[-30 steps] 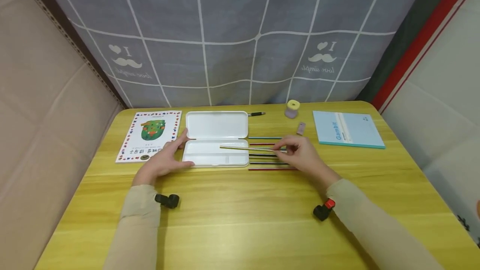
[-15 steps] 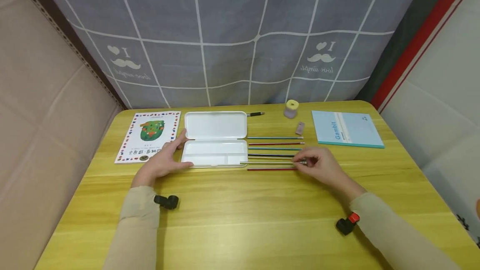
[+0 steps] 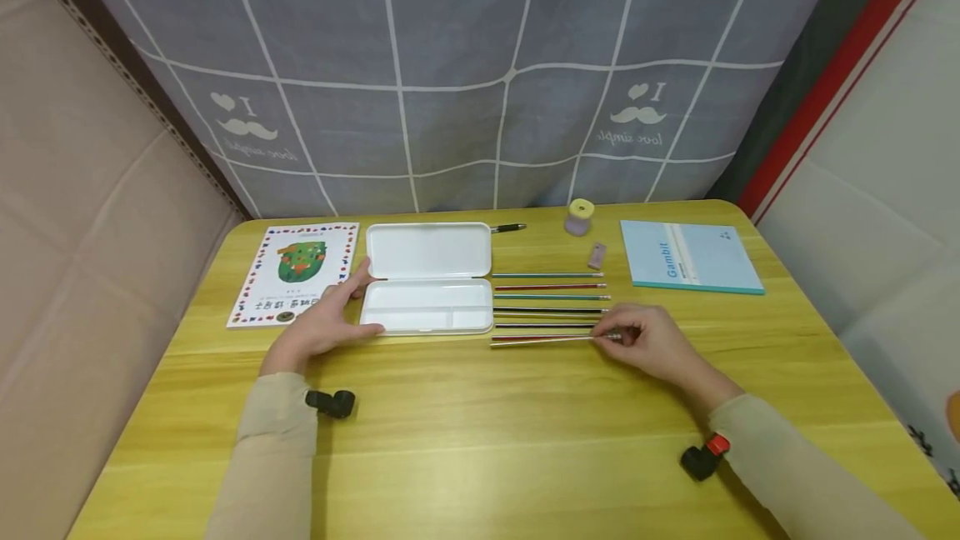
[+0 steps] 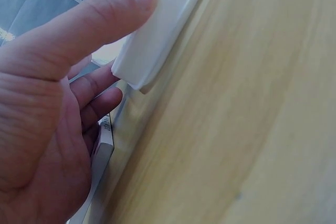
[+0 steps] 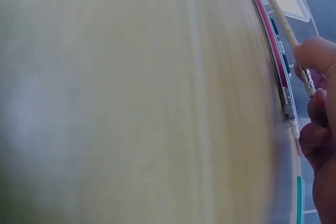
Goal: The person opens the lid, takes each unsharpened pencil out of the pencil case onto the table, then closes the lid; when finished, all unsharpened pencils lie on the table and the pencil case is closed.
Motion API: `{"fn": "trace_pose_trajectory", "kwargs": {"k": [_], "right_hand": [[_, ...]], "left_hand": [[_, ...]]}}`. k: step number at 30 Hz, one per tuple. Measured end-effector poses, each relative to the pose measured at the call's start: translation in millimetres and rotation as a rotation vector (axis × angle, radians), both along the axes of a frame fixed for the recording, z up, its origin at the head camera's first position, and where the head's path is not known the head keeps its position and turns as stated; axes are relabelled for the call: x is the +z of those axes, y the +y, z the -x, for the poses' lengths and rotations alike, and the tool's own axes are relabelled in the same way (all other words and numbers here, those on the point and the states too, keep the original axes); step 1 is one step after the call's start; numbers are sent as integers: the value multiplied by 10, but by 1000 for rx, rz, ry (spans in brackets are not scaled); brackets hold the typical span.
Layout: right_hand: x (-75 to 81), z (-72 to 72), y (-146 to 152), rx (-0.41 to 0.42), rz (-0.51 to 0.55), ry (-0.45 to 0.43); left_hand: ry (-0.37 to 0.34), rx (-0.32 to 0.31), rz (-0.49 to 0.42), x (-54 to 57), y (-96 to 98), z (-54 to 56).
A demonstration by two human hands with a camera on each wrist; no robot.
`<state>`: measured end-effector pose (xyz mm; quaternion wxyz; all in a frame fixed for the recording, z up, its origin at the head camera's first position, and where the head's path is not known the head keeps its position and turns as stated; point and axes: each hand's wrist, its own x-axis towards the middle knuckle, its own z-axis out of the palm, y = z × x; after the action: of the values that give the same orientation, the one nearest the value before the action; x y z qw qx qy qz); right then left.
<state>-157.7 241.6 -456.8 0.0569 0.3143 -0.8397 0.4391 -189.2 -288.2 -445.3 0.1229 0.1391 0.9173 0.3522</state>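
My right hand (image 3: 648,342) pinches a slim gold pencil (image 3: 536,342) near its eraser end, at the near side of a row of pencils. In the right wrist view the pencil (image 5: 286,27) slants above a red pencil (image 5: 275,51), its metal ferrule and pale eraser by my fingers. To the left lies a white pencil case (image 3: 408,296), lid laid back and its compartments bare. My left hand (image 3: 326,323) rests at the case's left end. In the left wrist view my extended thumb touches the case rim (image 4: 168,30), the other fingers loosely bent beside it.
Several pencils (image 3: 551,297) lie parallel right of the case. A black pen (image 3: 508,227) sticks out by the lid. Behind stand a yellow-topped purple jar (image 3: 578,217) and a small mauve block (image 3: 597,256). A picture booklet (image 3: 296,277) lies left, a blue notebook (image 3: 690,258) right.
My right hand has moved right and nearer, carrying the gold pencil from over the case to the near side of the pencil row. My left hand stays at the case.
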Motion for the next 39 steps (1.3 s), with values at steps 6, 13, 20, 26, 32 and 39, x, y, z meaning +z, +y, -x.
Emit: {"fn": "trace_pose_trajectory", "kwargs": {"k": [6,13,20,26,32,39], "right_hand": [[-12,1,19,4,-40,6],[6,-32,-9,48,-65,40],[-25,-15,18,58,-176,75],[-25,-22,12,45,-237,100],[-5,-40,-6,22,-242,94],[150,-12,-42,-63,-130,37]], "left_hand": [[3,-4,-1,6,-3,-5],[-1,-4,0,8,-8,-13],[0,-3,-13,18,-11,-10],[5,-10,-10,17,-18,-10],[-1,-6,-18,19,-27,-11],[1,-12,-34,6,-10,-10]]}}
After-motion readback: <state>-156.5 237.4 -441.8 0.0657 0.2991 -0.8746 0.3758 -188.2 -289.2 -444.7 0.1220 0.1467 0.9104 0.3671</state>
